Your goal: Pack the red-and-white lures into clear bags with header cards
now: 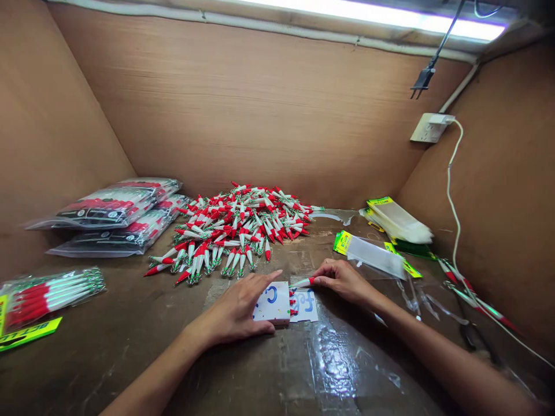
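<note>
Step in hand, by the look of it: loading the white box [277, 300] w/ lures, one at a time. Box sits on the tabletop [173, 370] just below frame ctr, w/ red tips [293, 302] showing at its R end, over a white flap [309, 306] w/ blue marks; can't get an exact count.

Your R hand [340, 280], R of ctr: grip pinched, thumb & fingers on the red end of a lure [302, 283], its pale end pointing L at the box's top R corner. Can't tell if that end's in the box or just over it. Your L hand [245, 306]: grip spread around the box's L end, thumb along the lower edge, index finger up past the top edge; looks like bracing, can't tell how firm.

Next move prob. calls for: lure kept level & in line w/ the others, a gentle push L, box steadied by your L hand. Watch the hooks, they could snag.

Supply's OK: big pile [243, 222] upper ctr. Clear packets [375, 255] R of ctr; a filled packet [52, 297] at far L, lures side by side.
</note>
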Demonstrator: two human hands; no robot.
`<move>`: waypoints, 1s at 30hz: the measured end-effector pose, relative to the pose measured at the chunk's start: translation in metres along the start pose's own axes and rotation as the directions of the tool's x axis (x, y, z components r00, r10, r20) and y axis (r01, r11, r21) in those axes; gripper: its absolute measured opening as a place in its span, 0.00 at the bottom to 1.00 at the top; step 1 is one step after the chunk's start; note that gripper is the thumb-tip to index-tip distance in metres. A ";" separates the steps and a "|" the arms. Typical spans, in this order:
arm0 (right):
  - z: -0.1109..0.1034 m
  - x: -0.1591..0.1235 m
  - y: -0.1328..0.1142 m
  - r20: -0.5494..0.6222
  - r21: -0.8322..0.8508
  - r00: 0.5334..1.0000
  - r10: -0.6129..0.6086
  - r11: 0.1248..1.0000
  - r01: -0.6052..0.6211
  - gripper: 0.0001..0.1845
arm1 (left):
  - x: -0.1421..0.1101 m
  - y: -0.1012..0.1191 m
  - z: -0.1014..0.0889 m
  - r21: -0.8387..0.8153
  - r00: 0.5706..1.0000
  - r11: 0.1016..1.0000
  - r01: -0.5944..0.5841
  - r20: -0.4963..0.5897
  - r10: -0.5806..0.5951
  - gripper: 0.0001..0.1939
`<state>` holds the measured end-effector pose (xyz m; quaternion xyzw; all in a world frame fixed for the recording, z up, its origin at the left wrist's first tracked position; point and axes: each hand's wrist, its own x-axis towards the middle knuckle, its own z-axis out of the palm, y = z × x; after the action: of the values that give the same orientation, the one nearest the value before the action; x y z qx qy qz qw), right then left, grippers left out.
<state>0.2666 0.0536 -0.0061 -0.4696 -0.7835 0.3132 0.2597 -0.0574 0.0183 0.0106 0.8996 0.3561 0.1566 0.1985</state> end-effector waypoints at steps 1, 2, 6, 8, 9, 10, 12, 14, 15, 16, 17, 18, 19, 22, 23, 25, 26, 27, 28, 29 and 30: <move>0.005 0.001 -0.003 -0.008 0.007 1.000 -0.015 1.000 0.015 0.11 | 0.000 0.000 0.001 0.002 1.000 1.000 -0.001 -0.002 0.001 0.53; 0.011 0.002 -0.007 -0.020 0.011 0.999 -0.034 0.999 0.034 0.11 | 0.000 0.000 0.001 0.004 1.000 1.000 -0.002 -0.004 0.002 0.53; 0.032 0.008 -0.017 -0.061 -0.061 0.986 -0.157 0.986 0.153 0.09 | 0.001 -0.001 0.003 -0.004 1.000 1.000 -0.011 -0.014 0.011 0.53; 0.040 0.012 -0.020 -0.042 -0.118 0.976 -0.214 0.971 0.208 0.09 | 0.002 0.000 0.004 -0.005 1.000 1.000 -0.020 -0.018 0.020 0.53; 0.044 0.014 -0.020 -0.028 -0.140 0.971 -0.236 0.963 0.230 0.09 | 0.002 0.000 0.004 -0.003 1.000 1.000 -0.025 -0.020 0.025 0.52; 0.047 0.016 -0.020 -0.019 -0.156 0.967 -0.255 0.956 0.250 0.09 | 0.002 -0.001 0.004 -0.001 0.999 1.000 -0.028 -0.021 0.028 0.52; 0.053 0.020 -0.019 -0.024 -0.168 0.961 -0.275 0.949 0.268 0.08 | 0.001 -0.001 0.004 -0.001 0.999 1.000 -0.028 -0.025 0.028 0.52; 0.055 0.023 -0.017 -0.052 -0.153 0.961 -0.271 0.953 0.260 0.06 | 0.001 -0.002 0.004 0.000 0.999 1.000 -0.024 -0.029 0.024 0.53; 0.056 0.024 -0.016 -0.062 -0.142 0.961 -0.270 0.955 0.259 0.05 | 0.001 -0.003 0.005 0.002 0.999 1.000 -0.023 -0.031 0.023 0.53; 0.055 0.025 -0.015 -0.062 -0.132 0.959 -0.277 0.954 0.268 0.05 | 0.000 -0.004 0.005 0.005 0.999 1.000 -0.024 -0.033 0.024 0.54; 0.054 0.025 -0.015 -0.046 -0.129 0.953 -0.299 0.948 0.291 0.04 | 0.000 -0.004 0.005 0.006 0.999 1.000 -0.026 -0.036 0.027 0.54; 0.052 0.026 -0.014 -0.018 -0.132 0.943 -0.333 0.935 0.328 0.05 | 0.000 -0.005 0.006 0.007 0.999 1.000 -0.030 -0.039 0.031 0.55; 0.051 0.027 -0.014 0.013 -0.141 0.928 -0.372 0.918 0.370 0.06 | 0.000 -0.006 0.006 0.009 0.999 0.999 -0.034 -0.040 0.035 0.55; 0.048 0.028 -0.013 0.070 -0.182 0.889 -0.452 0.871 0.457 0.07 | 0.000 -0.007 0.008 0.019 0.998 0.999 -0.040 -0.046 0.041 0.56; 0.047 0.028 -0.013 0.080 -0.189 0.883 -0.463 0.862 0.470 0.08 | 0.000 -0.007 0.008 0.024 0.998 0.999 -0.038 -0.047 0.039 0.56; 0.043 0.030 -0.012 0.123 -0.168 0.866 -0.484 0.850 0.499 0.09 | -0.001 -0.006 0.007 0.029 0.998 0.999 -0.029 -0.046 0.030 0.56; 0.039 0.033 -0.011 0.142 -0.147 0.861 -0.489 0.849 0.507 0.10 | -0.002 -0.006 0.007 0.028 0.999 0.999 -0.023 -0.043 0.024 0.56; 0.034 0.038 -0.010 0.136 -0.134 0.867 -0.480 0.858 0.496 0.10 | -0.002 -0.005 0.007 0.026 0.999 0.999 -0.019 -0.038 0.020 0.55; 0.026 0.046 -0.009 0.094 -0.149 0.894 -0.439 0.881 0.448 0.11 | -0.002 -0.005 0.006 0.022 0.999 1.000 -0.017 -0.035 0.018 0.55; 0.017 0.057 -0.008 0.017 -0.186 0.929 -0.369 0.912 0.366 0.12 | -0.002 -0.005 0.006 0.019 0.999 1.000 -0.015 -0.034 0.015 0.55; 0.006 0.070 -0.006 -0.090 -0.228 0.955 -0.283 0.939 0.257 0.14 | -0.002 -0.005 0.006 0.017 0.999 1.000 -0.013 -0.034 0.013 0.55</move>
<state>0.2289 0.1126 0.0023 -0.4010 -0.8525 0.1592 0.2952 -0.0591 0.0188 0.0023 0.9007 0.3548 0.1701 0.1841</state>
